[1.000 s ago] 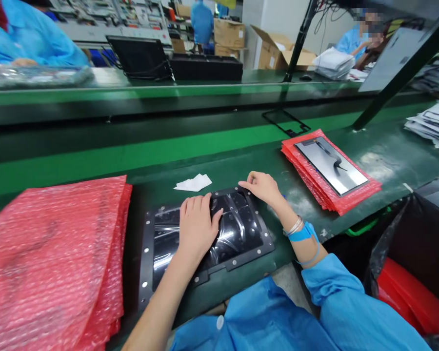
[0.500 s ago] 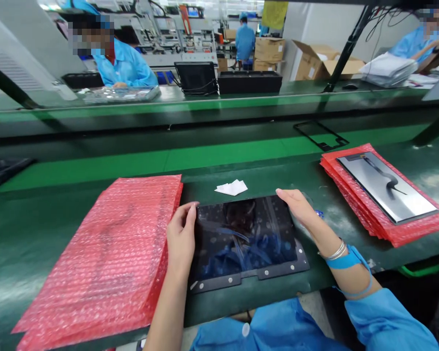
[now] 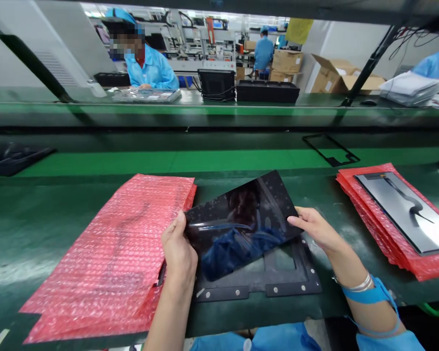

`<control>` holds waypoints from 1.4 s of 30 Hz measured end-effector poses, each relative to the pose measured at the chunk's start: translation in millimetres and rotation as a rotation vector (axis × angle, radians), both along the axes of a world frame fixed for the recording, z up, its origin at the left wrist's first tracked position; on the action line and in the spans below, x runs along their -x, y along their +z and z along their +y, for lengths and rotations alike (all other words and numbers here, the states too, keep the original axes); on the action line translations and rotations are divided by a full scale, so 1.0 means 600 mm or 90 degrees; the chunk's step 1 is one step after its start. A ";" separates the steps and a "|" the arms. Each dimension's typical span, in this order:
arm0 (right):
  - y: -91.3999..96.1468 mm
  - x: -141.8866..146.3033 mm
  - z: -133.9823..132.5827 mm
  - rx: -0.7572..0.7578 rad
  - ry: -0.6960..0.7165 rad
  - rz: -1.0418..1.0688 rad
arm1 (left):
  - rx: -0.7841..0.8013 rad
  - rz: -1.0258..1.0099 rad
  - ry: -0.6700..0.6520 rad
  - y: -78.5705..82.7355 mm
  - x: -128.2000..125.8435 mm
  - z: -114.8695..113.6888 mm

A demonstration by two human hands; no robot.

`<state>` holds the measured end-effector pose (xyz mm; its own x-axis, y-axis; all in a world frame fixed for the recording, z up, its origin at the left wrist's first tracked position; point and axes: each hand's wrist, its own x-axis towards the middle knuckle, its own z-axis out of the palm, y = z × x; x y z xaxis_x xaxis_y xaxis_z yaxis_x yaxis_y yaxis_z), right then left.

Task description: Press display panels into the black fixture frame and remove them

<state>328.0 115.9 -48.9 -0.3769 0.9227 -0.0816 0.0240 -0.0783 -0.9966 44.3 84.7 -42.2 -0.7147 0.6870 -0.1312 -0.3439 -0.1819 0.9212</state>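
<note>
A glossy black screen panel (image 3: pixel 241 222) is lifted and tilted above a black fixture frame (image 3: pixel 285 282) with round studs on the green bench. My left hand (image 3: pixel 177 248) grips the panel's left edge, thumb on top. Its right edge is held by my right hand (image 3: pixel 314 229), which wears a blue wrist strap. A stack of red bubble-wrap bags (image 3: pixel 120 243) lies just left of the fixture, touching my left hand.
At the right, another panel (image 3: pixel 406 212) lies on a second stack of red bags (image 3: pixel 391 248). A thin black frame (image 3: pixel 331 148) and a dark tray (image 3: pixel 10 158) rest on the green conveyor belt. Across it sit a seated worker (image 3: pixel 149 68), black equipment (image 3: pixel 267 91) and cardboard boxes.
The panel, flat in the fixture before, has been picked up by both hands and tilted, baring the fixture frame. My view has panned left; the white wipe is hidden now.
</note>
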 end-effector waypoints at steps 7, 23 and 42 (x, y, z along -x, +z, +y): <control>-0.003 -0.013 0.018 0.017 -0.189 0.040 | 0.061 -0.026 -0.286 0.012 -0.022 -0.017; 0.053 0.044 0.117 0.027 -0.228 0.082 | -0.015 -0.094 -0.302 0.010 -0.026 -0.025; -0.006 0.070 0.372 -0.020 -0.454 -0.432 | 0.065 0.054 -0.311 -0.009 -0.016 -0.025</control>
<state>286.0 339.4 -52.7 0.3865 0.9212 -0.0458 0.5499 -0.2700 -0.7904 53.6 69.9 -47.7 -0.3246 0.9303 -0.1708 -0.2897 0.0741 0.9542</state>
